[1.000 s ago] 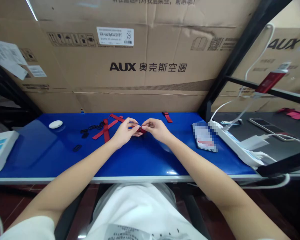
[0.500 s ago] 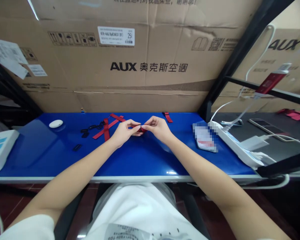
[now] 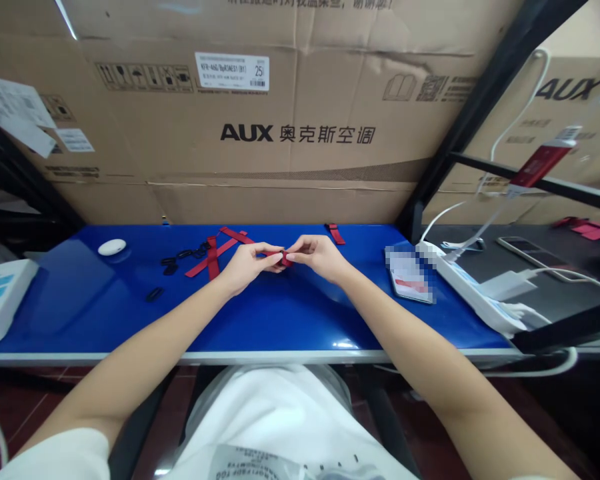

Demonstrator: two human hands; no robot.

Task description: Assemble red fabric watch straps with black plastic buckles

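My left hand and my right hand meet above the blue tabletop, both closed in a pinch on a short piece of red webbing strap. A dark bit shows between the fingertips; most of it is hidden, so I cannot tell its shape. Left of my left hand lie crossed red straps. Beyond them are several small black plastic buckles, with a single black buckle lying nearer me. Behind my right hand rests a short red strap with a black buckle.
A large cardboard box stands along the back edge. To the right are a phone, a white power strip with cables, and a black frame post. A white round object and a white device sit at left.
My right hand has shifted very slightly down and right, and a little more red webbing shows between the fingertips. My left hand has barely moved.
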